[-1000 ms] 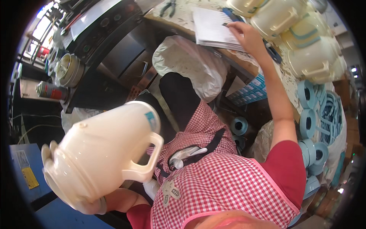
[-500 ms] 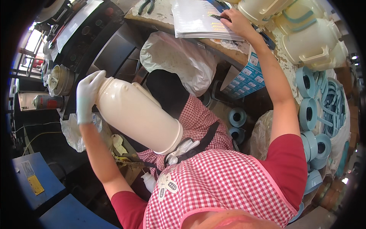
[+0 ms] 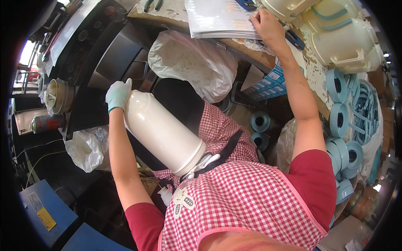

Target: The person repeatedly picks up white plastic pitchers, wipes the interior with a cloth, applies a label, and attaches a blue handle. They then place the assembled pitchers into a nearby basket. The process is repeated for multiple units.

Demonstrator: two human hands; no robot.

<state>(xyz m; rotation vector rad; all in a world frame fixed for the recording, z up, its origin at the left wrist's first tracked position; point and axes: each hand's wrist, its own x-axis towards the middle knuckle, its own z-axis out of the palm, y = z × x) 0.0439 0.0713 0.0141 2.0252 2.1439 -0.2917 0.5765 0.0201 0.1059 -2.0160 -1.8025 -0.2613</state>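
A cream plastic jug body (image 3: 163, 127) lies tilted across my lap, its wide ribbed end against my apron. At its upper left end, my left hand (image 3: 119, 95), in a pale glove, is closed around the narrower end. My right hand (image 3: 271, 28) is bare and rests at the right edge of a stack of white sheets (image 3: 217, 19) on the worn bench. Its fingers are bent together over the top sheet, near rows of small yellowish marks. Anything pinched in them is too small or hidden to make out.
Cream jugs with handles (image 3: 337, 44) stand at the bench's right. Pale blue rings (image 3: 336, 85) and strips (image 3: 366, 121) are heaped beside it. A white plastic bag (image 3: 188, 62) hangs under the bench edge. Pliers (image 3: 153, 4) lie at the back; a spray can (image 3: 47, 124) is at left.
My left hand and the jug body's upper end have shifted right. My right hand has moved right across the sheets, and the dark slim tool at its fingertips no longer shows there.
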